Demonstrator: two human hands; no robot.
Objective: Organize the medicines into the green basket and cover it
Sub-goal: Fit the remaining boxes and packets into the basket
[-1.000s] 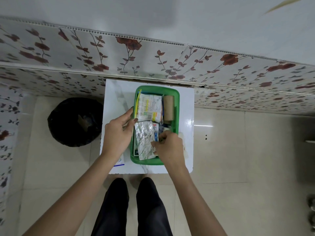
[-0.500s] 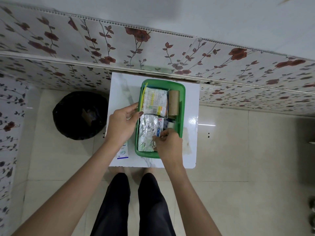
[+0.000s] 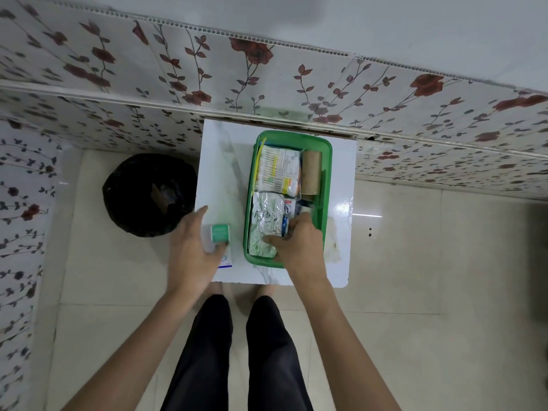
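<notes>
The green basket [image 3: 327,161] stands on a small white marble-look table [image 3: 222,152]. A pack of cotton swabs [image 3: 277,169] and a brown roll [image 3: 311,173] lie in its far half. Crumpled silver foil strips [image 3: 265,226] fill its near half. My right hand [image 3: 299,243] is inside the basket's near end, fingers curled on a blue-and-white packet [image 3: 286,223] beside the foil. Left of the basket, my left hand [image 3: 192,250] grips a small white box with a green end [image 3: 220,232] at the table's front left. No lid is in view.
A black-lined waste bin [image 3: 142,197] sits on the tiled floor just left of the table. A floral-panelled wall [image 3: 267,84] runs right behind the table. My legs [image 3: 237,351] stand at the table's near edge.
My left hand left the basket's left rim, drew back toward the table's front left and closed on the green-ended box. My right hand stays in the basket's near end.
</notes>
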